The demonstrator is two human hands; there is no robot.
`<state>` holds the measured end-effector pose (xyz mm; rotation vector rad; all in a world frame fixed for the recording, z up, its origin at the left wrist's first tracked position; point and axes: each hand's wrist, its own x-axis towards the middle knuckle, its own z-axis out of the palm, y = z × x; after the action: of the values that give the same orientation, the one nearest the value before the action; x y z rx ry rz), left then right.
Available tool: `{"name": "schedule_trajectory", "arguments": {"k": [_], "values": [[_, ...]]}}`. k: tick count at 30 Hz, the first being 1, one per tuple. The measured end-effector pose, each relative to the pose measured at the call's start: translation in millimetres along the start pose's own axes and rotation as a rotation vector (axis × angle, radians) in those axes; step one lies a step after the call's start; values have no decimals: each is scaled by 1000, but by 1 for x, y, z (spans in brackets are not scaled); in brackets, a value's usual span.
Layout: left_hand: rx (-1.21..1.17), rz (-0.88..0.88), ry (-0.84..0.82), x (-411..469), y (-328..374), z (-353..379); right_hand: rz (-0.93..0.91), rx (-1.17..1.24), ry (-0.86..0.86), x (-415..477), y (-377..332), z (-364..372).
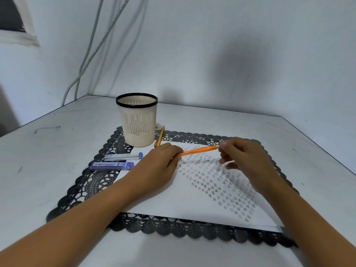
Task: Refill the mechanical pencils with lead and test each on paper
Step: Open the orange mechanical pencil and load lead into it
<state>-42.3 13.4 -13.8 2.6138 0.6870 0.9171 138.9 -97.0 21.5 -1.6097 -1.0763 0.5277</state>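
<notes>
Paper [173,199] lies on the black mat [92,182]. Over it, the left hand [159,166] grips the orange pencil [198,150] at its 8 o'clock end. The right hand [244,160] pinches the 2 o'clock end. Two lead cases [111,165] lie at 9 o'clock of the left hand. The gold pencil [159,136] and cup [137,120] are at 11 o'clock.

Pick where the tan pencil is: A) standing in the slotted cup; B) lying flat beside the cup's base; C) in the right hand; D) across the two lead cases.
B: the tan pencil lies flat next to the base of the slotted cup, and no hand touches it. The left hand grips the orange pencil, and the right hand pinches its far end.
</notes>
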Motion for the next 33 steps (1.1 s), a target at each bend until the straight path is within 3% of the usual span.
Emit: {"name": "schedule_trajectory", "arguments": {"k": [4,8,14,17,23,33], "values": [[7,-20,-8,1,-4,-1,16,28,108,5,3,-8],[-18,-41,-31,-1,1,-1,-9,-78,107,7,5,-11],[-13,-21,-114,-7,3,1,-155,-656,29,13,17,-19],[17,19,-124,-8,1,5,-177,-831,-45,15,24,-24],[103,50,-146,-8,1,8,-185,-953,-156,14,25,-20],[138,40,-184,-8,3,7,-162,-958,-193,17,28,-20]]}}
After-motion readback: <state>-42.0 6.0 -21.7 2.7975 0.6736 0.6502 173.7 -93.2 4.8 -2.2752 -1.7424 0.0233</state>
